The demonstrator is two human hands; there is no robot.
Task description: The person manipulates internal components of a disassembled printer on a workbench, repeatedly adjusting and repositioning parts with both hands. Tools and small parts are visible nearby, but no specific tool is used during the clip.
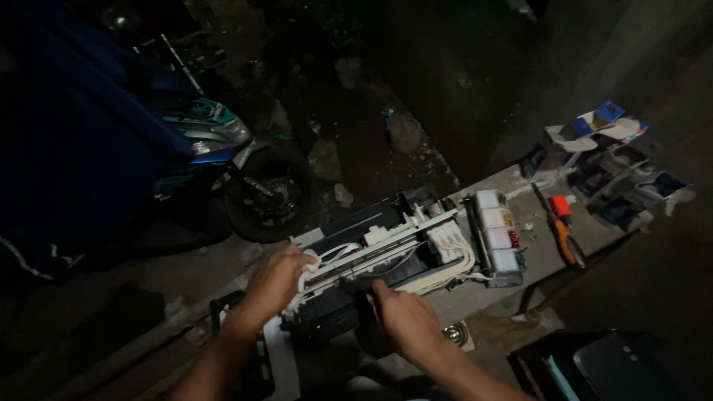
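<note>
Left hand (276, 281) grips white end of opened printer (386, 252), fingers curled around white part. Right hand (401, 315) rests on printer's dark front, fingers bent narrow; whether they pinch anything, cannot tell. Printer lies on ledge (483, 293) between both hands. Ink tanks (499, 238) beyond right fingers, pliers (562, 226) farther right, boxes (609, 163) past those. Motorbike (230, 163) well beyond left fingers.

The scene was very dim, lit by one weak source near the centre that fell on the opened printer (401, 252) and both hands. The edges sank into black shadow; detail was grainy and soft.
</note>
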